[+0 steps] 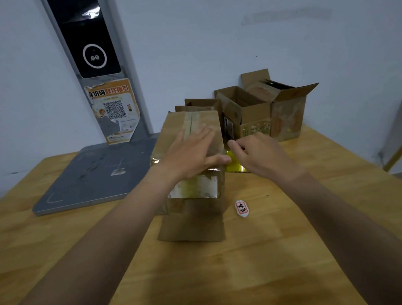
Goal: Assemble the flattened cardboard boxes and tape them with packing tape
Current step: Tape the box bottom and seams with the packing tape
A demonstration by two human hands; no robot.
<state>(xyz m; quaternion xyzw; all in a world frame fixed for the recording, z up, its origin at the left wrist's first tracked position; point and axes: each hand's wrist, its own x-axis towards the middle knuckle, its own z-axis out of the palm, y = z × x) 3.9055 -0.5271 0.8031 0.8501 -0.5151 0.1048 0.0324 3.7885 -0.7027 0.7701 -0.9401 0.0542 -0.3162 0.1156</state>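
Note:
A brown cardboard box [193, 193] stands in the middle of the wooden table [251, 256], its top flaps closed with a strip of tape [190, 123] along the seam. My left hand [190, 155] lies flat on the box's top with straight fingers. Just right of the box my right hand [263, 157] hovers with fingers curled, thumb and forefinger close together; whether they pinch something I cannot tell. A shiny yellow sheet [234, 165] lies under that hand. A loose flap [191, 227] hangs out at the box's near bottom.
Two open cardboard boxes [245, 117] [288, 111] stand at the back against the wall, another [201, 104] behind the taped box. A grey scale platform [93, 177] with a tall scanner post [90, 40] fills the left. A small white tag [242, 208] lies near the box.

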